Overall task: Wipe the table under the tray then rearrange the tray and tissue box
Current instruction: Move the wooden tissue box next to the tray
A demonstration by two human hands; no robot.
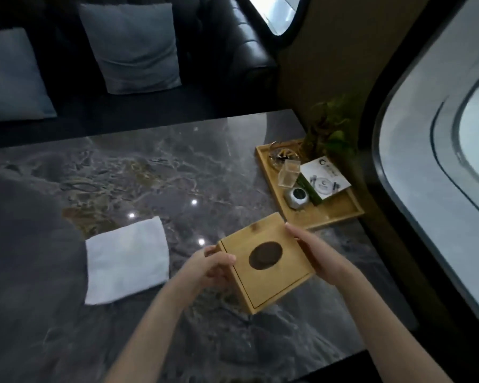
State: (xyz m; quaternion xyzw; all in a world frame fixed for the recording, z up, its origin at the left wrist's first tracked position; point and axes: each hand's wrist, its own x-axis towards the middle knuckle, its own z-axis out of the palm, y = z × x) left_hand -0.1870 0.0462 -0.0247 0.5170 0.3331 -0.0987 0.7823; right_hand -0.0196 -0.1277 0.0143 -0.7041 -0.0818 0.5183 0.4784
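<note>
A square wooden tissue box (277, 283) with an oval hole in its top is held between both hands over the near right part of the dark marble table (155, 175). My left hand (213, 265) grips its left side and my right hand (313, 250) grips its right side. The wooden tray (327, 214) sits at the table's right edge by the wall, just beyond the box. It carries a clear cup, a small silver device, a white card and a glass dish. A folded white cloth (126, 258) lies flat on the table left of my hands.
A potted plant (327, 128) stands at the tray's far corner against the wall. A dark leather sofa (249, 42) with grey-blue cushions (133, 45) runs along the table's far side. A curved window (454, 150) fills the right.
</note>
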